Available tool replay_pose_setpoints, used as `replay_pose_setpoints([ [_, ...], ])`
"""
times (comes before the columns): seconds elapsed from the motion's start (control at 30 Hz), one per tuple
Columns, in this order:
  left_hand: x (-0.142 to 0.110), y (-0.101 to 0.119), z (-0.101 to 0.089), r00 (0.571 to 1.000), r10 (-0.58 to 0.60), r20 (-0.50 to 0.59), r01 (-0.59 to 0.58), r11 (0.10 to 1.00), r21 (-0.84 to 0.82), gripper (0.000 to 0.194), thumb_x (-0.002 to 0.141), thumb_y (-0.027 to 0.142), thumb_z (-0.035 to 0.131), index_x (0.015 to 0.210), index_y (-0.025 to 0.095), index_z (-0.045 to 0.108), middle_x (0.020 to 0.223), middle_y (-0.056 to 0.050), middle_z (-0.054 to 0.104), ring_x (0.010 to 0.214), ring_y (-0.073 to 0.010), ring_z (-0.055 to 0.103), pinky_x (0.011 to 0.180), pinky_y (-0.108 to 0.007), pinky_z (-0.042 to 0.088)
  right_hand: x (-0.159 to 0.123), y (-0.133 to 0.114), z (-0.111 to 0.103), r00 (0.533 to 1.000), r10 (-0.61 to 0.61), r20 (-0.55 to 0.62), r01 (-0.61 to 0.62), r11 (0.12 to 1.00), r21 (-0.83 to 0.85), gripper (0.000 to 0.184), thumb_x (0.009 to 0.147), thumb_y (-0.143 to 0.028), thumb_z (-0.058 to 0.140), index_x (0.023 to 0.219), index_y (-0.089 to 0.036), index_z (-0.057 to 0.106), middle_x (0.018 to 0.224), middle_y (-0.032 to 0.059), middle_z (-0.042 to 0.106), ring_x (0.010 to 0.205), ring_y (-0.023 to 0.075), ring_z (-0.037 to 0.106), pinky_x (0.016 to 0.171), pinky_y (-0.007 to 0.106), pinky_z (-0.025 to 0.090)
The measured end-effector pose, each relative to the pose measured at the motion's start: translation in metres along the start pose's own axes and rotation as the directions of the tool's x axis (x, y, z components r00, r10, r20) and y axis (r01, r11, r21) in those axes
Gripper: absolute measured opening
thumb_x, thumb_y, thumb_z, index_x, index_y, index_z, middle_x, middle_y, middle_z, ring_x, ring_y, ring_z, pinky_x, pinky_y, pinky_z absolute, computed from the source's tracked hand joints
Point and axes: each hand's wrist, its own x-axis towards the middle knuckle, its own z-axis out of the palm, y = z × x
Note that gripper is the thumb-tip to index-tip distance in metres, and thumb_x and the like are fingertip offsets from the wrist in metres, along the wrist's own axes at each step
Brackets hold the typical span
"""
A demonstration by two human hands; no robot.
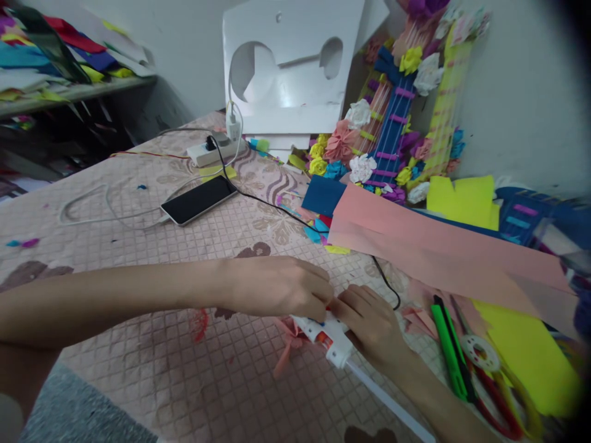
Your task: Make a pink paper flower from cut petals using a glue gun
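A white hot glue gun point(339, 347) lies low over the quilted tablecloth, a long clear glue stick point(390, 400) jutting from its back end toward the lower right. My right hand point(372, 326) is closed around its far side, fingers partly hidden. My left hand point(286, 286) reaches across from the left. Its fingers are curled down at the front of the gun and cover it; what they pinch is hidden. A pink crepe paper piece point(290, 344) lies just below my left hand, partly behind the gun.
A phone point(198, 200) on a cable lies near a white power strip point(217, 151). Pink paper sheets point(443, 258), a green cutter point(450, 351) and scissors point(496, 381) lie at right. Decorated paper guitars point(392, 129) and a white foam board point(295, 117) lean against the wall.
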Motion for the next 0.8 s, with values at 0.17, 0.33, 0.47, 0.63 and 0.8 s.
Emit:
replay_pose_setpoints([
  [0.17, -0.002, 0.000, 0.007, 0.997, 0.080, 0.006, -0.080, 0.979, 0.186, 0.026, 0.090, 0.012, 0.049, 0.068, 0.018, 0.062, 0.083, -0.006, 0.065, 0.082, -0.0165, 0.055, 0.075, -0.030, 0.045, -0.002, 0.000, 0.004, 1.000, -0.016, 0.004, 0.016, 1.000, 0.005, 0.022, 0.094, -0.016, 0.037, 0.098, -0.014, 0.058, 0.072, 0.0050, 0.056, 0.069, 0.0180, 0.045, 0.061, 0.031, 0.034],
  [0.33, -0.002, -0.002, 0.020, 0.994, 0.113, -0.007, -0.106, 0.951, 0.289, 0.023, 0.091, 0.015, 0.049, 0.071, 0.015, 0.061, 0.082, -0.005, 0.064, 0.078, -0.0172, 0.053, 0.071, -0.031, 0.043, -0.004, 0.000, 0.008, 1.000, -0.018, 0.022, 0.019, 0.999, -0.029, 0.023, 0.093, -0.014, 0.038, 0.096, -0.014, 0.060, 0.070, 0.0041, 0.055, 0.067, 0.0176, 0.044, 0.061, 0.031, 0.033],
  [0.47, -0.006, -0.013, 0.021, 0.998, -0.041, -0.046, 0.051, 0.972, 0.229, 0.019, 0.090, 0.012, 0.048, 0.075, 0.014, 0.060, 0.082, -0.007, 0.062, 0.081, -0.0180, 0.053, 0.075, -0.031, 0.043, -0.002, 0.000, 0.003, 1.000, -0.001, 0.012, 0.002, 0.999, -0.042, 0.025, 0.093, -0.014, 0.037, 0.097, -0.012, 0.062, 0.069, 0.0054, 0.056, 0.069, 0.0184, 0.045, 0.061, 0.031, 0.034],
  [0.63, -0.021, -0.026, 0.018, 0.928, -0.336, -0.160, 0.308, 0.935, -0.178, 0.010, 0.081, 0.005, 0.055, 0.078, 0.012, 0.062, 0.076, -0.003, 0.063, 0.075, -0.0129, 0.056, 0.070, -0.023, 0.045, -0.001, 0.000, -0.002, 0.999, 0.035, 0.007, -0.034, 0.999, -0.040, 0.027, 0.094, -0.019, 0.037, 0.094, -0.012, 0.063, 0.069, 0.0061, 0.057, 0.069, 0.0181, 0.047, 0.064, 0.032, 0.036],
  [0.8, -0.026, -0.024, 0.020, 0.895, -0.428, -0.131, 0.348, 0.849, -0.397, 0.013, 0.081, 0.005, 0.057, 0.082, 0.014, 0.067, 0.080, -0.003, 0.067, 0.073, -0.0106, 0.060, 0.067, -0.019, 0.046, 0.000, 0.001, -0.001, 0.999, 0.039, -0.008, -0.040, 0.998, -0.046, 0.026, 0.094, -0.020, 0.039, 0.093, -0.012, 0.064, 0.070, 0.0062, 0.058, 0.069, 0.0178, 0.047, 0.065, 0.031, 0.037],
])
